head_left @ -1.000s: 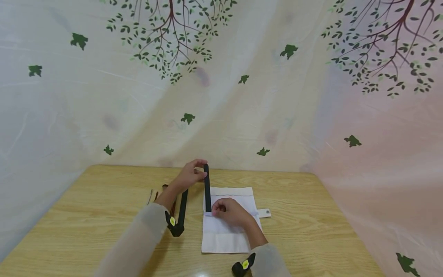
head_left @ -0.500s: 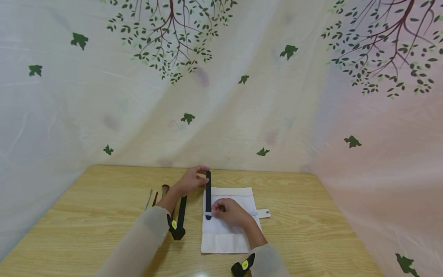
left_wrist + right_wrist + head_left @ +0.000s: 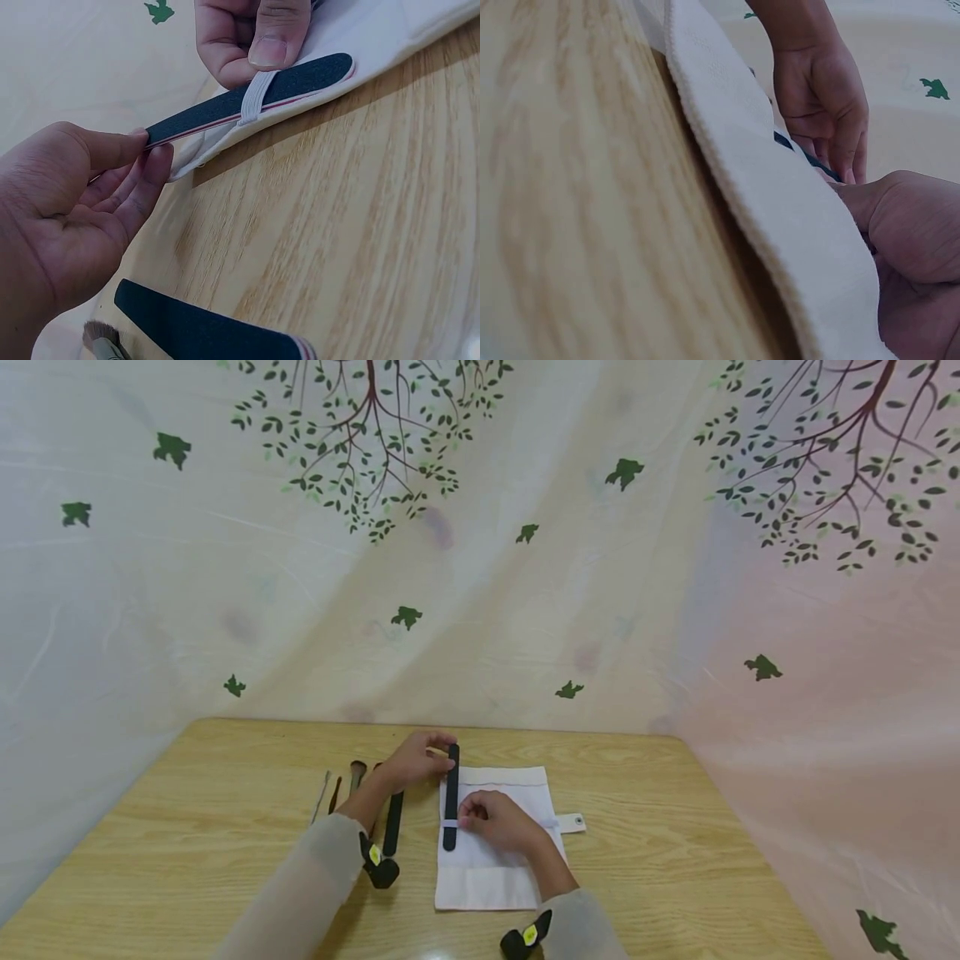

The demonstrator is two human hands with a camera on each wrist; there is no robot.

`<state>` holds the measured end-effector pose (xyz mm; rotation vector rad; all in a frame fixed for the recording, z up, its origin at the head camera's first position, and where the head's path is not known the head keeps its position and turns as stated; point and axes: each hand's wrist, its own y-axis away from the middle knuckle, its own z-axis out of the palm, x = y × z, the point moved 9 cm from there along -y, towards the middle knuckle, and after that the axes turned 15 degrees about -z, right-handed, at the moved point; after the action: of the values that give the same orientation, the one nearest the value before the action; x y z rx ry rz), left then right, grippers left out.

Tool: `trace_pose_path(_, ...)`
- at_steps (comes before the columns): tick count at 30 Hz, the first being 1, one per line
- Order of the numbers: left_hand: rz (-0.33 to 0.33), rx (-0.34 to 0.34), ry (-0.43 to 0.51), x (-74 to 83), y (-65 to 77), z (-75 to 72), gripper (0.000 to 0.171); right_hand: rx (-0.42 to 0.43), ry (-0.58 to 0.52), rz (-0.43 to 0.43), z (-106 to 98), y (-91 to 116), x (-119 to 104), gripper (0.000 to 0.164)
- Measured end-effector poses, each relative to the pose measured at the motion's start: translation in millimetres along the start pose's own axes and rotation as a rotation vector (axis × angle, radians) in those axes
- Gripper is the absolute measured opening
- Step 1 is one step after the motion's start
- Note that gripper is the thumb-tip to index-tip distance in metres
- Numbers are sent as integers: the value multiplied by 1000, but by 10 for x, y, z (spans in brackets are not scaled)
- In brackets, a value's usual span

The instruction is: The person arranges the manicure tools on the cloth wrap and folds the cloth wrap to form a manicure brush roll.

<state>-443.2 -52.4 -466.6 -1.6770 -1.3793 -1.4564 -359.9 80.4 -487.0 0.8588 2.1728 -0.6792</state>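
My left hand (image 3: pixel 416 762) pinches the far end of a black nail file (image 3: pixel 451 802), whose edge shows a pink and white core. The file lies along the left side of a white cloth roll-up pouch (image 3: pixel 487 889) and passes under its white elastic band (image 3: pixel 256 97). Beyond the band, the rounded near end of the file sticks out over the cloth. With thumb and finger, my right hand (image 3: pixel 502 820) pinches the elastic band just beside the file. In the right wrist view the cloth hides those fingertips.
Left of the pouch lies a second black nail file (image 3: pixel 393 827), partly under my left wrist. A brush (image 3: pixel 357 768), a thin brown tool (image 3: pixel 335 793) and a thin metal tool (image 3: pixel 321 796) lie further left. A snap tab (image 3: pixel 572 823) extends from the pouch's right edge onto the wooden table (image 3: pixel 675 860).
My left hand has come nearer, sliding the nail file under the elastic band until its near end shows well past it. The right hand has stayed in place at the band.
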Motion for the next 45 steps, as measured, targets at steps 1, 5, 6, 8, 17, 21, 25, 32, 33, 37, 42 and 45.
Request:
trace_pose_path(1, -6, 2, 0, -5, 4, -2, 46, 0, -1, 0, 2, -1, 3, 6)
trace_pose_path(5, -21, 12, -16, -25, 20, -10, 45, 0, 0, 6, 6, 0, 16, 6)
trace_pose_path(6, -21, 16, -26, -28, 26, -14, 45, 1, 1, 5, 5, 0, 17, 6)
trace_pose_path(8, -21, 25, -49, -37, 35, -25, 44, 0, 8, 0, 8, 2, 18, 7)
trace_pose_path(17, -24, -3, -90, -72, 75, -11, 34, 3, 5, -1, 10, 4, 8, 9)
trace_pose_path(21, -14, -17, -124, -70, 104, -2, 31, 4, 7, -2, 15, 1, 12, 9)
trace_pose_path(25, 5, -35, -153, -74, 108, 0, 28, 3, 4, -4, 15, 3, -4, 8)
trace_pose_path(32, 11, -64, -204, -59, 149, 8, 26, 6, 5, -13, 11, 5, -29, 9)
trace_pose_path(33, 9, -69, -215, -57, 156, 12, 25, 6, 6, -13, 13, 5, -28, 9)
trace_pose_path(37, 23, -81, -284, -47, 173, 35, 22, 4, 11, -11, 18, 3, -8, 9)
trace_pose_path(42, 68, -115, -353, -14, 198, 87, 20, 5, 14, -9, 19, -5, 12, 9)
trace_pose_path(45, 83, -134, -373, 4, 220, 108, 19, 5, 13, -9, 17, -7, 15, 9)
